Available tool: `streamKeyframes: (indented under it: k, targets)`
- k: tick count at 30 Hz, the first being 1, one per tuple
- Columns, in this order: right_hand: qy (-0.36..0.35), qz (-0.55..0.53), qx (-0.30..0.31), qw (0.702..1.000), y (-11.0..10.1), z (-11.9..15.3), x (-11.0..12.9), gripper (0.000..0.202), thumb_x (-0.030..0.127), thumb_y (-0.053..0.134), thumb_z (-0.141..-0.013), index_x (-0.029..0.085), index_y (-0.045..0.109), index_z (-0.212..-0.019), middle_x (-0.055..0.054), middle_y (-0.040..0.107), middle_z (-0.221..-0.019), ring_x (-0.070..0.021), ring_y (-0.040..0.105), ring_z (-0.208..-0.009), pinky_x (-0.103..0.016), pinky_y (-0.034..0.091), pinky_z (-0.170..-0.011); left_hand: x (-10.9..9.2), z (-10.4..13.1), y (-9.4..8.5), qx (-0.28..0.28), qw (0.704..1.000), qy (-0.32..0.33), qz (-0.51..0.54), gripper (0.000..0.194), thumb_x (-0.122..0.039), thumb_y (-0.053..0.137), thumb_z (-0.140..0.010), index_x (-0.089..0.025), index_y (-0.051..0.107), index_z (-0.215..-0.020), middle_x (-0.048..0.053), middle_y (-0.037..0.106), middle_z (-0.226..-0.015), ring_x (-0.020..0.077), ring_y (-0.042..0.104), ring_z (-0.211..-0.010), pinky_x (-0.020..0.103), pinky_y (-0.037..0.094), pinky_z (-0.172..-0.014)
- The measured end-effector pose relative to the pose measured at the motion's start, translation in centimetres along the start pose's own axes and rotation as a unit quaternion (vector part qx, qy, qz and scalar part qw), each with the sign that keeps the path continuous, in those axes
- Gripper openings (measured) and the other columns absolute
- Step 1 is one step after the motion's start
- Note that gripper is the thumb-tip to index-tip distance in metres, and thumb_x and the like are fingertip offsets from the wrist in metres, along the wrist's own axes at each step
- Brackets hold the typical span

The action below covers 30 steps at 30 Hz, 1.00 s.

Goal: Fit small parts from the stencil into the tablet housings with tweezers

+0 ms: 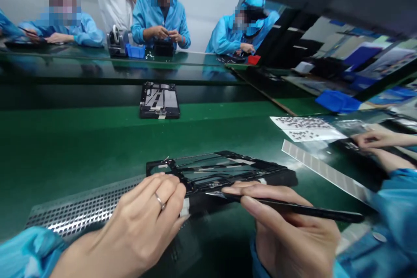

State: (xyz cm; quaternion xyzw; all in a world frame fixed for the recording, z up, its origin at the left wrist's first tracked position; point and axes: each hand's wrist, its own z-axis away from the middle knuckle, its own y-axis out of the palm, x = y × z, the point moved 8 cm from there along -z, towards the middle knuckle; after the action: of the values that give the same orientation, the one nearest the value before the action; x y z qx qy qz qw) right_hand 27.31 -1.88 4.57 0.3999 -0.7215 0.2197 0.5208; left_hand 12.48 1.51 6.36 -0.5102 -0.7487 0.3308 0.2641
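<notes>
An opened black tablet (224,169) with thin cables and grey inner panels lies on the green work surface in front of me. My left hand (146,221), a ring on one finger, is closed at the tablet's near left corner, fingers pressed together; the fingertips are partly hidden. In my right hand (286,221) are slim black tweezers (312,210), their pointed silver tip at the tablet's near edge. A pale tab (184,206) shows beside my left fingers. Under my left wrist lies a sheet with rows of small dark squares (87,206).
Another opened tablet (159,100) lies farther back. To the right are a white sheet of small parts (306,128), a strip of grey pieces (325,169) and a co-worker's hands (381,145). Several people in blue work across the line, near a blue bin (136,51).
</notes>
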Motion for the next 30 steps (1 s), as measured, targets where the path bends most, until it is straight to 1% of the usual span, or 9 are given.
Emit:
streamKeyframes:
  k: [3,6,9,15,20,24,30]
  targets:
    - [-0.001,-0.006,0.022,1.000,0.40,-0.05,-0.31,0.025,0.003,0.062,-0.063,0.026,0.071,-0.069,0.003,0.070,-0.067,-0.0136,0.064,-0.065,-0.020,0.052,-0.067,0.00,-0.26,-0.32,-0.010,1.000,0.000,-0.017,0.031,-0.010,0.024,-0.089,-0.008,0.055,-0.086,0.007,0.065,-0.077,0.0144,0.062,-0.072,0.022,0.049,-0.065]
    - [0.000,-0.001,0.044,0.999,0.70,0.06,-0.51,0.026,0.003,0.062,-0.065,0.027,0.070,-0.072,0.004,0.070,-0.069,-0.0134,0.064,-0.067,-0.019,0.051,-0.068,-0.04,-0.21,0.04,-0.010,1.000,0.003,-0.018,0.031,-0.009,0.024,-0.089,-0.009,0.055,-0.086,0.006,0.065,-0.077,0.0138,0.062,-0.072,0.022,0.048,-0.065]
    - [0.002,0.009,0.052,0.999,0.85,0.06,-0.52,0.026,0.004,0.063,-0.066,0.027,0.070,-0.073,0.003,0.070,-0.070,-0.0142,0.064,-0.068,-0.021,0.051,-0.069,0.06,-0.06,0.14,-0.018,1.000,-0.001,-0.020,0.029,-0.010,0.025,-0.089,-0.009,0.054,-0.088,0.005,0.065,-0.077,0.0139,0.061,-0.073,0.022,0.048,-0.066]
    - [-0.022,0.014,0.045,0.999,1.02,-0.04,-0.08,0.026,0.003,0.062,-0.066,0.026,0.070,-0.073,0.004,0.070,-0.071,-0.0126,0.062,-0.069,-0.019,0.050,-0.069,0.13,0.05,-0.05,-0.028,1.000,-0.008,-0.003,0.025,-0.010,0.029,-0.088,-0.007,0.053,-0.088,0.007,0.063,-0.075,0.0153,0.060,-0.071,0.024,0.048,-0.065]
    - [-0.025,0.028,0.043,0.998,0.76,0.14,-0.07,0.023,0.004,0.062,-0.067,0.025,0.070,-0.073,0.003,0.069,-0.070,-0.0147,0.063,-0.068,-0.023,0.050,-0.070,0.11,-0.33,0.06,-0.006,1.000,-0.010,-0.010,0.033,-0.009,0.023,-0.089,-0.010,0.055,-0.085,0.005,0.063,-0.074,0.0137,0.060,-0.068,0.023,0.046,-0.064]
    - [-0.019,0.026,0.048,0.998,0.73,0.17,-0.12,0.022,0.005,0.062,-0.068,0.025,0.070,-0.072,0.002,0.069,-0.070,-0.0148,0.063,-0.068,-0.024,0.050,-0.069,0.15,-0.44,-0.04,0.000,1.000,-0.005,-0.011,0.033,-0.009,0.023,-0.089,-0.010,0.056,-0.084,0.005,0.063,-0.073,0.0140,0.060,-0.065,0.023,0.046,-0.061]
    - [-0.020,0.026,0.028,0.999,0.80,-0.02,-0.15,0.017,0.008,0.065,-0.066,0.024,0.070,-0.069,0.000,0.069,-0.067,-0.0176,0.063,-0.065,-0.026,0.051,-0.066,0.33,-0.31,0.05,0.008,1.000,-0.008,-0.002,0.034,-0.009,0.023,-0.088,-0.012,0.057,-0.082,0.005,0.063,-0.073,0.0137,0.059,-0.064,0.023,0.047,-0.062]
